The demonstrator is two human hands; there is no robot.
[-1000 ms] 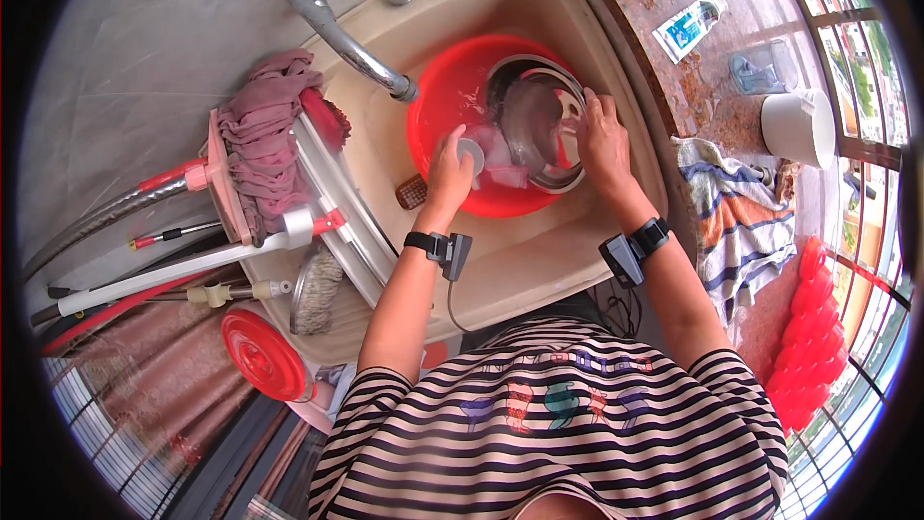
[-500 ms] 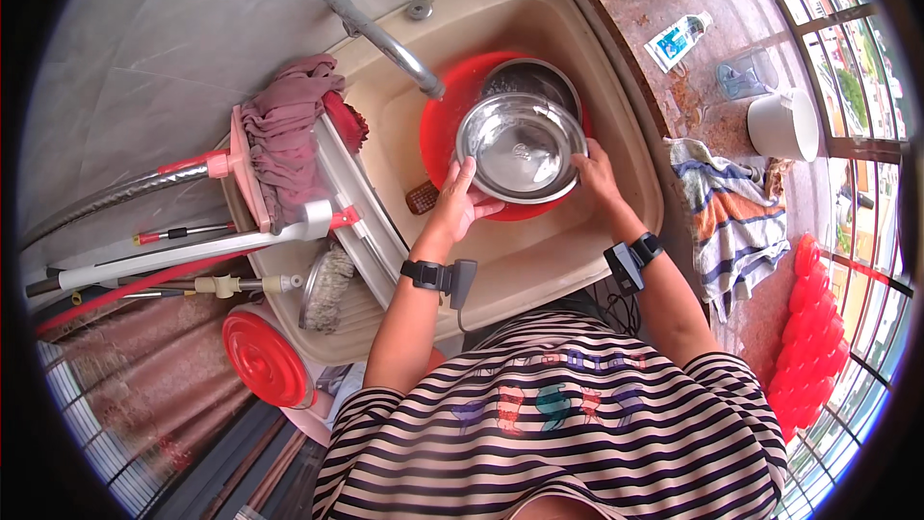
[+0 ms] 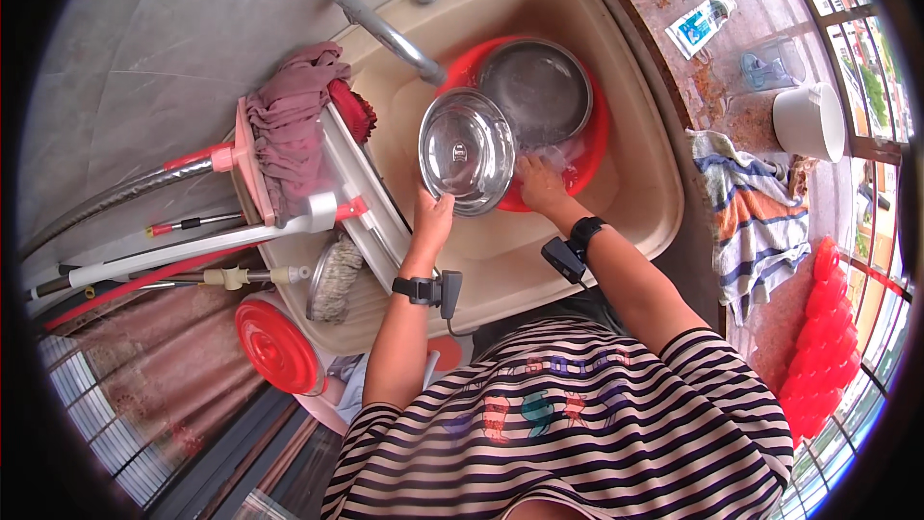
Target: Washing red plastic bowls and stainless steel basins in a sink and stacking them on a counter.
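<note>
Nearest to the camera is the person's striped shirt (image 3: 568, 433), and both forearms go up from it toward the beige sink (image 3: 635, 221). Each wrist carries a black band with a small black device.

The left hand (image 3: 432, 220) is clamped on the lower left rim of a steel bowl (image 3: 466, 148), with the fingers wrapped over the edge. The right hand (image 3: 541, 183) is at the lower right side of the same bowl; its fingers are partly in the water, and I cannot tell if they grip the bowl or only touch it.

The bowl is round, so it has no clear long axis. It is tilted up on its edge, with one broad shiny face turned to the camera. It is held above the sink, at the left rim of the red basin (image 3: 587, 149).

Inside the red basin lies a second steel pan (image 3: 539, 91), with its opening up. The grey tap (image 3: 380, 24) reaches over the sink just behind the bowl.

Left of the sink lies a mop with a pink cloth head (image 3: 289, 125). On the surface to the right lies a striped towel (image 3: 756, 217), and farther back stands a white pot (image 3: 807, 120).
</note>
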